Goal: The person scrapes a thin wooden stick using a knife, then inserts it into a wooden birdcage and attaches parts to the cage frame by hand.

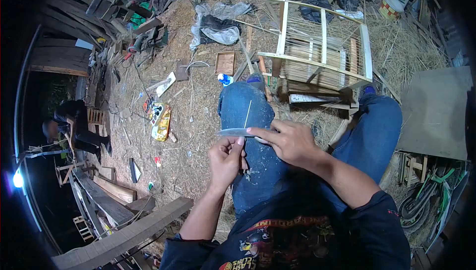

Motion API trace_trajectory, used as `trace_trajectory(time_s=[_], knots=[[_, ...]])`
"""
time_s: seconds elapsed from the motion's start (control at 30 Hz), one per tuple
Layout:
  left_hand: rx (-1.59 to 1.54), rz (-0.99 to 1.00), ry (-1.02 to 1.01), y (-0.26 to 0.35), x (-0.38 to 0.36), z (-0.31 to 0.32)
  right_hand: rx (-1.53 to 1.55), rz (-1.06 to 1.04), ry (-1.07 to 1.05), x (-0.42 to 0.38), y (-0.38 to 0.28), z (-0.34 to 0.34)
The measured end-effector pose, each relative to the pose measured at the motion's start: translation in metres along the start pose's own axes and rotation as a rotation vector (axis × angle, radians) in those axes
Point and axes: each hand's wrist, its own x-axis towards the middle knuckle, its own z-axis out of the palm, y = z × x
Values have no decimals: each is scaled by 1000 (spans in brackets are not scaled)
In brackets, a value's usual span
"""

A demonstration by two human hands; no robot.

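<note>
I sit with my knees in blue jeans [248, 116] over straw-covered ground. My right hand [290, 142] grips a knife, whose flat blade [233, 132] points left across my left knee. My left hand [225, 161] pinches a thin bamboo sliver [247, 114] that stands up past the blade. The two hands sit close together above my left thigh. In front of my knees stands a half-built wooden cage [320, 54] with thin slats.
A small wooden box [225, 63], a yellow packet [161, 121], tools and planks [124, 235] lie on the ground at left. Another person [74, 126] crouches at the far left. A board [436, 111] and hoses lie at right.
</note>
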Motion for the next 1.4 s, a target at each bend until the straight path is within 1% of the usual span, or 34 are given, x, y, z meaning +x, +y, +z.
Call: trace_trajectory(time_s=[0.23,0.37,0.43,0.57,0.67,0.7,0.8,0.83,0.9,0.97,1.03,1.1,1.17,1.2,1.3,1.33,1.4], knots=[[-41,4,-15,-3,1,-2,-41,-43,3,-2,6,6],[-84,-28,-29,0,0,-1,-69,-7,-12,2,6,3],[-98,-31,-32,-1,2,-2,-63,-67,44,-1,4,6],[-126,-59,-47,-3,1,-4,-120,-4,40,2,9,6],[-134,-63,-46,-4,2,-4,-93,-95,66,-1,4,9],[-123,-59,-43,-4,2,-4,-95,-95,66,-1,5,8],[-108,-81,-33,2,1,-2,-94,24,83,5,5,3],[-107,-82,-33,0,0,-3,-93,25,83,3,4,5],[-100,-75,-28,-2,1,-2,-57,-76,-5,-3,3,6],[-112,-77,-40,1,2,-2,-64,-76,13,-1,3,4],[-122,-85,-43,0,0,-4,-125,30,35,6,6,-1],[-119,-78,-50,-1,2,-3,-120,22,18,2,6,6],[-122,-77,-53,-2,3,-3,-56,-49,90,-2,4,11],[-124,-81,-50,-3,2,-3,-146,3,59,0,7,9],[-151,-68,-55,-3,1,-3,-122,11,56,3,6,8],[-151,-65,-58,-3,1,-2,-64,-41,75,-1,3,11],[-123,-53,-34,-4,1,-1,-90,-14,65,1,5,9]])
